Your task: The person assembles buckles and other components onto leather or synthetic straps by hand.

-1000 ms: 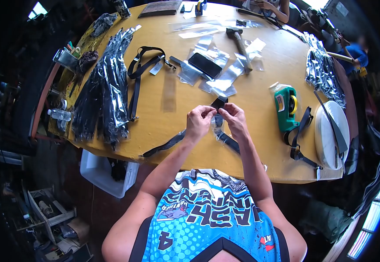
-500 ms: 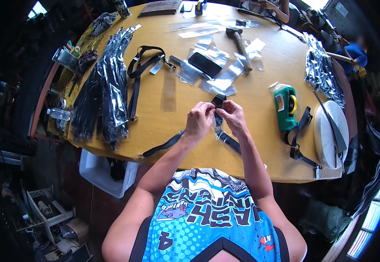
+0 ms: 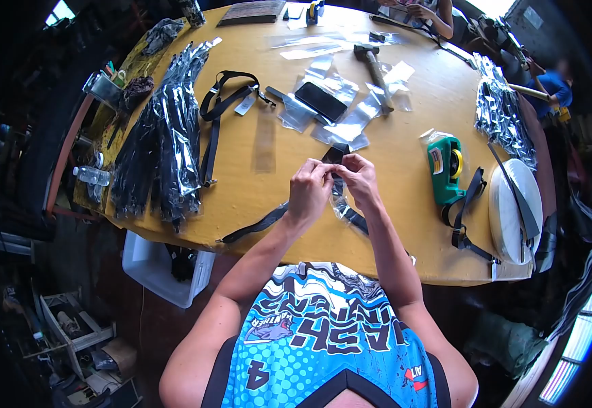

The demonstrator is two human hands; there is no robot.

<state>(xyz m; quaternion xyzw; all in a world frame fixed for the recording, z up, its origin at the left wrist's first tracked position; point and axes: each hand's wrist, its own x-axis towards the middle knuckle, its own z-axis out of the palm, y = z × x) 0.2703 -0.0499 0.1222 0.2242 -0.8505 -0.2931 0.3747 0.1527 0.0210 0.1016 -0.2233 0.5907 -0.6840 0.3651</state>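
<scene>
Near the table's front edge, my left hand (image 3: pixel 311 187) and my right hand (image 3: pixel 360 180) meet with pinched fingertips on a black strap (image 3: pixel 336 153). A folded black part of it sticks up beyond the fingers. Clear plastic (image 3: pixel 340 201) lies around the strap below the hands, and its ends trail on the table to both sides, one end passing by my left wrist. Just beyond the hands are clear plastic sleeves (image 3: pixel 350 129) with a black phone (image 3: pixel 321 101) on them. A hammer (image 3: pixel 375 76) lies behind, partly on the sleeves.
The yellow table (image 3: pixel 241 197) bears bundled wrapped straps (image 3: pixel 166 136) and a loose strap (image 3: pixel 214 109) at left. At right are a green tape dispenser (image 3: pixel 443 166), a white roll (image 3: pixel 506 211) and more wrapped straps (image 3: pixel 503 109). A co-worker's arm (image 3: pixel 438 19) is at the far edge.
My fingertips have come together on the strap, the right hand moving slightly left. The folded black part has tilted and is more covered. The co-worker's hands have shifted slightly.
</scene>
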